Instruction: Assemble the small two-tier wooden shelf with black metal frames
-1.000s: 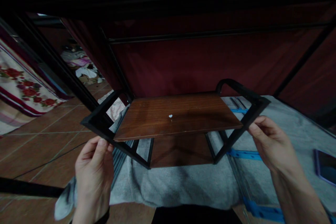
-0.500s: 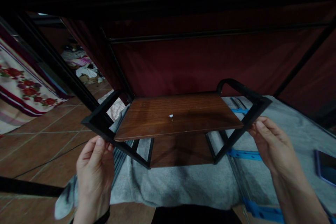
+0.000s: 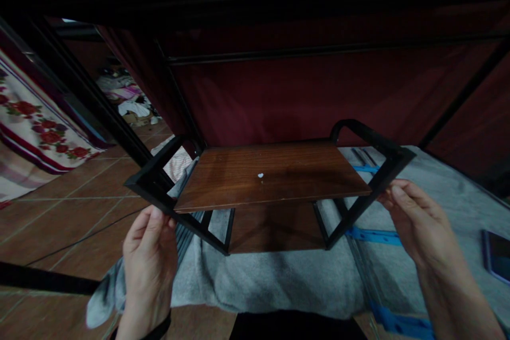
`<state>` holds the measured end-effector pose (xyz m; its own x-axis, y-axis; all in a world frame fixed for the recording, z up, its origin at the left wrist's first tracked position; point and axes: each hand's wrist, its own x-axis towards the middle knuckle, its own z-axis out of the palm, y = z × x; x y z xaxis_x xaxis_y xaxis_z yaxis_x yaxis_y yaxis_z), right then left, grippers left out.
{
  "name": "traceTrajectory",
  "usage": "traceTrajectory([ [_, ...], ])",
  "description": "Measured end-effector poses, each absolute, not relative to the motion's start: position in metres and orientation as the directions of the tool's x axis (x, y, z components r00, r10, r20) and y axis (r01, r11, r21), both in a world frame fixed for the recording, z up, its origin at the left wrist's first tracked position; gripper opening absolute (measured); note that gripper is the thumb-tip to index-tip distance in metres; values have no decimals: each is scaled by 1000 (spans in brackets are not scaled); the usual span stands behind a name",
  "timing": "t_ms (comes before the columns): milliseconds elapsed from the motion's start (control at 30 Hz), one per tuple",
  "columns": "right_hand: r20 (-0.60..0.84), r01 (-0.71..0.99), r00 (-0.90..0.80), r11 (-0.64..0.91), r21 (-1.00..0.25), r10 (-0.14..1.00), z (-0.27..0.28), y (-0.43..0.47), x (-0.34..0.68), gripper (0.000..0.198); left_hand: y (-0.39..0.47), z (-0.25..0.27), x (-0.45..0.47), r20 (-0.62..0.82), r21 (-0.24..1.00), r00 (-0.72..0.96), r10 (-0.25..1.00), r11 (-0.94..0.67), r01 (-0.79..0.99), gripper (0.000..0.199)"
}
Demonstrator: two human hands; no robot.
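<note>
A small two-tier shelf rack stands upright in front of me on a grey blanket [image 3: 303,281]. Its upper wooden board [image 3: 279,162] is brown, with a small white spot near the middle. The lower board [image 3: 277,231] lies in shadow beneath it. Black metal side frames [image 3: 388,167] rise above the top board at both ends. My left hand [image 3: 149,255] pinches the left side frame [image 3: 153,191] just below the top board's near corner. At the opposite end, my right hand [image 3: 422,218] is closed at the right frame, its fingertips partly hidden behind the metal.
Blue plastic pieces [image 3: 378,235] with long clear strips lie on the blanket at right. A phone [image 3: 498,255] rests at the far right edge. Dark red curtains [image 3: 279,101] hang behind. At left are a tiled floor [image 3: 79,223], a cable and a flowered cloth [image 3: 43,127].
The view has shifted very slightly. Both hands keep their places on the shelf rack's side frames, and the rack shows no clear movement.
</note>
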<state>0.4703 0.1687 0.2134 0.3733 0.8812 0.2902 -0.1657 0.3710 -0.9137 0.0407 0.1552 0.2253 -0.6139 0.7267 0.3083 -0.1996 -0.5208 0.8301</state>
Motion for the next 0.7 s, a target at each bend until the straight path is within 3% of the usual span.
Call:
traceTrajectory([
  [700,267,-147,376,342,-928,887,212,164,473,15,153,216,36,296,835,-610,735,-509,-208,26],
])
